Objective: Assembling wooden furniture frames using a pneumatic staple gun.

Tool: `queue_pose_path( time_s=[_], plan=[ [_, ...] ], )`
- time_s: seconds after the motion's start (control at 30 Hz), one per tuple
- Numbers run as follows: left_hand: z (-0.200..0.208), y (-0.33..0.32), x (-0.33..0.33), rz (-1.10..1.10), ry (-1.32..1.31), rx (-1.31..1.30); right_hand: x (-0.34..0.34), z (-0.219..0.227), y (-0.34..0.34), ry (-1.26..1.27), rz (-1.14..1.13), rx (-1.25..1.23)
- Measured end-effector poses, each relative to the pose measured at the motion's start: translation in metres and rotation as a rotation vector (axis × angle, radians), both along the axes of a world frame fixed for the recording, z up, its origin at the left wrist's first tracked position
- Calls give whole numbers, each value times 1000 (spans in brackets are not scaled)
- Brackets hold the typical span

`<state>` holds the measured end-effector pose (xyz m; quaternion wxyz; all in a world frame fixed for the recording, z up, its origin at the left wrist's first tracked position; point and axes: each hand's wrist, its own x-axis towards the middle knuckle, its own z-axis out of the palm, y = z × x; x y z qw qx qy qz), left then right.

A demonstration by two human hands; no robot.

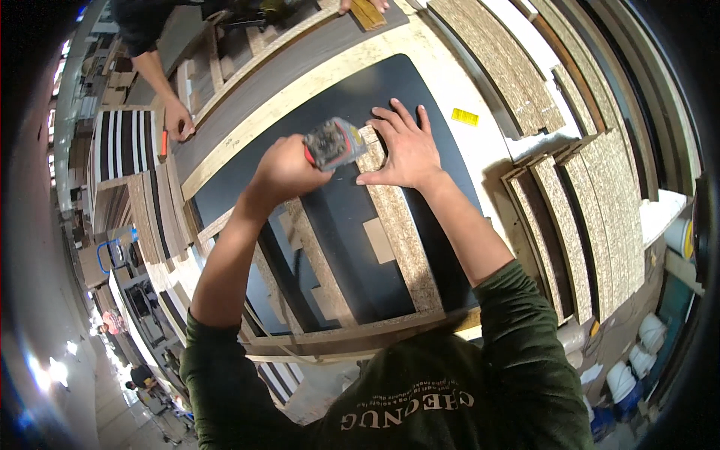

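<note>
My left hand (289, 169) is wrapped round a grey and red handheld power tool (332, 144), seen end-on, so its exact kind is unclear. The tool is over the far end of a chipboard strip (405, 247), hiding part of it. Spread over that same end lies my right hand (409, 150), fingers apart and thumb reaching across the strip. The strip belongs to a slatted frame with another chipboard slat (322, 259) to its left and a crosspiece (352, 330) along the near side. Under the frame is a dark panel with rounded corners (397, 75).
Across the table, a co-worker's hand (178, 120) rests near a grey-brown board (262, 94); another hand (382, 6) is at a wooden piece (367, 13). Stacked chipboard (495, 60) lines the right side. A yellow label (465, 117) lies on the pale tabletop. White buckets (621, 381) stand lower right.
</note>
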<state>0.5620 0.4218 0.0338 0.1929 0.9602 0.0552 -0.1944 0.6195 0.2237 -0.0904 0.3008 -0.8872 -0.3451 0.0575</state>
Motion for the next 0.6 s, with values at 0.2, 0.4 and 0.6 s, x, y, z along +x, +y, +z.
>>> queue_pose_path(
  time_s=[0.2, 0.4, 0.6],
  plan=[
    [55, 17, -163, 243, -183, -101, -7, 2, 15, -158, -6, 35],
    [53, 60, -337, 857, -54, 209, -8, -12, -16, -126, 10, 132],
    [-70, 187, -577, 955, -517, 309, -79, -24, -39, 5, 67, 74]
  ],
)
